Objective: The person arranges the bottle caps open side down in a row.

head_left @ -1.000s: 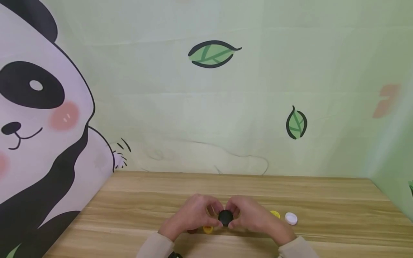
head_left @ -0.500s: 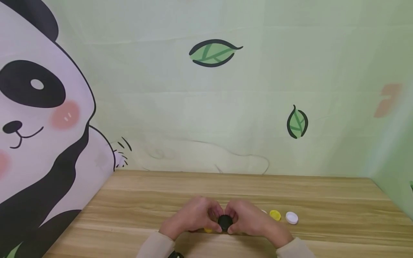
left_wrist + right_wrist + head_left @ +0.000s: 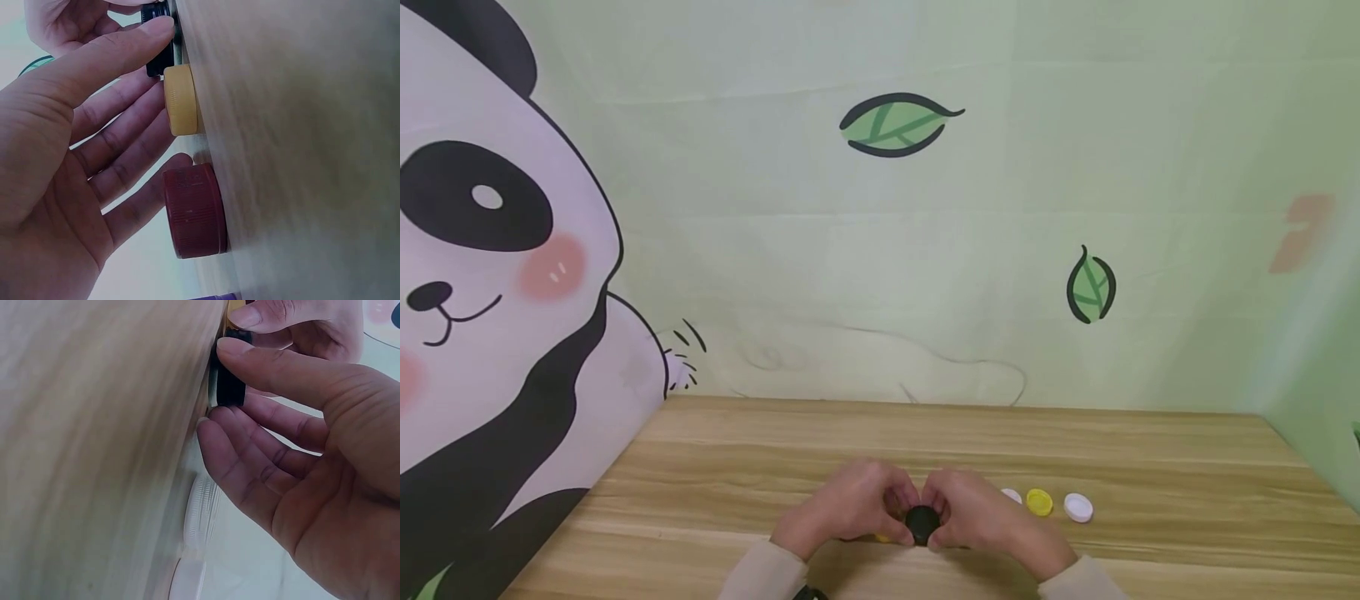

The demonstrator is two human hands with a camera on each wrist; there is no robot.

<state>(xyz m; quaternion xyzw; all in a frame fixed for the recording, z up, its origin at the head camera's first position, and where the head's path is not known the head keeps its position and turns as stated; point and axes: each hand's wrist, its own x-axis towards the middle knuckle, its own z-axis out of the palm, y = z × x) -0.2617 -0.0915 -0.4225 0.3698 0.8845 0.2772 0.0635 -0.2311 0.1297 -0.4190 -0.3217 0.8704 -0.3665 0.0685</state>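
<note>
In the head view, a black bottle cap (image 3: 922, 525) sits between my two hands, low over the wooden table. My left hand (image 3: 856, 502) pinches its left side, thumb in front and fingers behind. From the right, my right hand (image 3: 979, 510) grips the same cap with thumb and fingers. The left wrist view shows the black cap (image 3: 159, 47) close to the tabletop, beside an orange-yellow cap (image 3: 181, 103). A ribbed dark red cap (image 3: 195, 212) stands near the left little finger. In the right wrist view, a ribbed white cap (image 3: 200, 512) lies below the right fingers.
To the right of the hands, a yellow cap (image 3: 1039, 502) and a white cap (image 3: 1078, 507) lie on the wooden table (image 3: 1180, 475). A purple thing (image 3: 217, 297) shows at the left wrist view's bottom edge. Behind the table hangs a pale green panda backdrop (image 3: 775, 250).
Both hands have brought the black cap a little nearer to the person, down in the head view. Another white cap has come into sight behind the right hand.
</note>
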